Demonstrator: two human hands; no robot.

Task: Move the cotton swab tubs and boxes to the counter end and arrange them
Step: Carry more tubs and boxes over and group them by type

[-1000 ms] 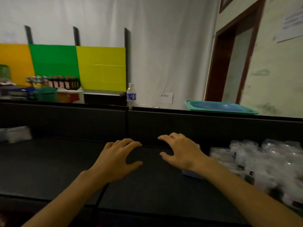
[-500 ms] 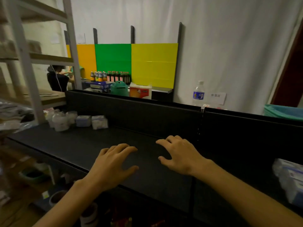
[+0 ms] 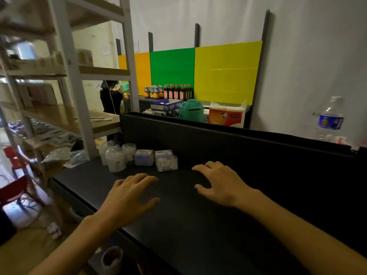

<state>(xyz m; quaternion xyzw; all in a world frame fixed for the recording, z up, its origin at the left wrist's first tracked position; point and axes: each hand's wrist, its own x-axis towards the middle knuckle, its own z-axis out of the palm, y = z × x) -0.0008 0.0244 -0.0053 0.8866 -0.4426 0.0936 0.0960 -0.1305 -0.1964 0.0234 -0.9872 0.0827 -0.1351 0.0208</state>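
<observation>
A: Right, entry 1, hands. Left hand (image 3: 129, 197), lower centre of the frame, palm down over the black counter (image 3: 198, 225), fingers spread and lightly bent, holding nothing. Right hand (image 3: 222, 185), just right of centre, the same: fingers apart, nothing in them. Whether the fingertips touch the surface, I cannot tell.

B: Why empty?

A: My guess is they are between loads, poised near the stock already set down.

B: Entry 2, stock?

A: Centre-left, at the counter end against the black back panel (image 3: 228, 145): cotton swab tubs (image 3: 116, 158), at least 3, round and translucent, bunched so closely that the count may be low. Beside them, cotton swab boxes (image 3: 156, 158): 3 visible, 2 at the back and 1 in front. Pushed to the panel, likely to keep a tidy row.

B: Other items?

A: Upper right, 1 water bottle (image 3: 330, 118) on the ledge. Upper centre, 1 row of dark bottles (image 3: 174, 92), number unclear. Left, 1 shelving rack (image 3: 79, 100).
</observation>
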